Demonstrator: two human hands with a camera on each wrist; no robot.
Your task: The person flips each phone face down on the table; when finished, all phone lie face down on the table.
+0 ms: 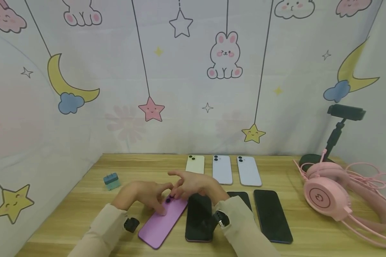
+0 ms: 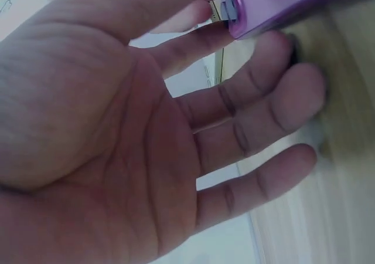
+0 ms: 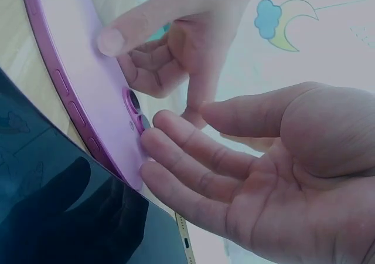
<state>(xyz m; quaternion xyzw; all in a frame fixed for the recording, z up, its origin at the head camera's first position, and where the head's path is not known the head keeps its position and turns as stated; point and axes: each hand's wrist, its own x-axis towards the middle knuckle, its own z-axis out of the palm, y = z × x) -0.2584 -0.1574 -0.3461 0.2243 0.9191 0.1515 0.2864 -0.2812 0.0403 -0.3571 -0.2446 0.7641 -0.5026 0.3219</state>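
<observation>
A pink-purple phone [image 1: 163, 225] lies slanted on the table with its back up, its camera end farther from me. My left hand [image 1: 148, 194] is over its left side, the thumb resting on the back and the other fingers loosely bent beyond the edge. In the right wrist view, my right hand [image 3: 252, 182] has its fingers fairly straight, the tips at the camera end of the phone [image 3: 88, 70]. Beside it lies a dark-screened phone [image 1: 198, 219], screen up. My right forearm partly hides another dark phone [image 1: 242, 196].
A third dark phone [image 1: 271, 216] lies to the right. Pale yellow [image 1: 195, 164], lavender [image 1: 222, 169] and whitish [image 1: 249, 171] phones line the back. A blue-green plug [image 1: 111, 181] stands left; pink headphones [image 1: 328, 194] and a black stand [image 1: 334, 137] occupy the right.
</observation>
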